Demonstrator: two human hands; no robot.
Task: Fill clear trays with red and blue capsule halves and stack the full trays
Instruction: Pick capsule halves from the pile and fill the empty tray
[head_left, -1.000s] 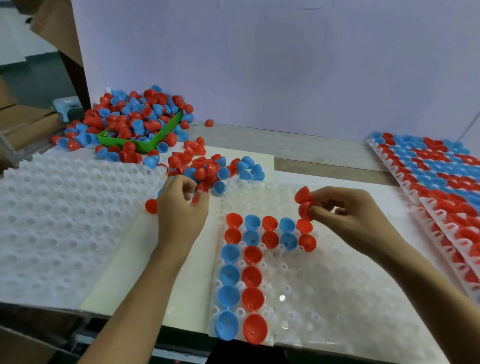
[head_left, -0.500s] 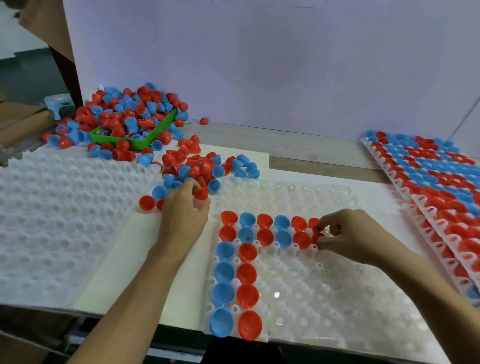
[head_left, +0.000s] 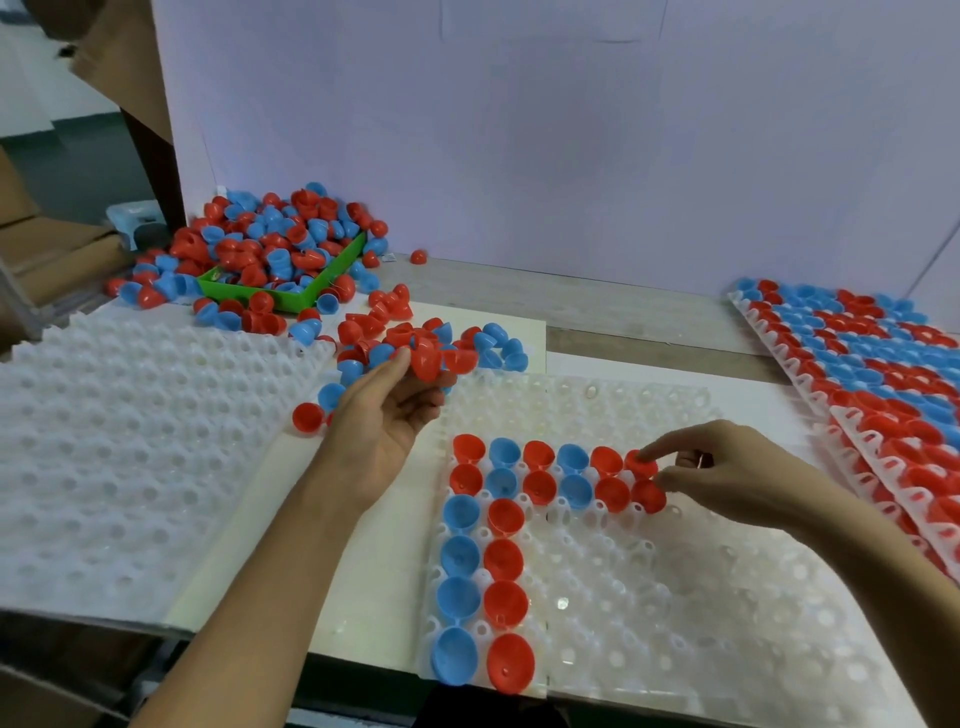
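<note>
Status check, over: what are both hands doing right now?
Left hand holding red halves by the loose pile. Right hand pressing a red half into the clear tray. Tray mostly unfilled. Nothing blocking.

The table (head_left: 597, 312) is grey wood. On it lie white sheets (head_left: 363, 597), clear trays (head_left: 675, 597), a green box (head_left: 291, 299) and loose capsule halves (head_left: 415, 348)

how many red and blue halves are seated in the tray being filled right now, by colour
In the clear tray in front of the person:
red halves: 12
blue halves: 8
total: 20
</note>
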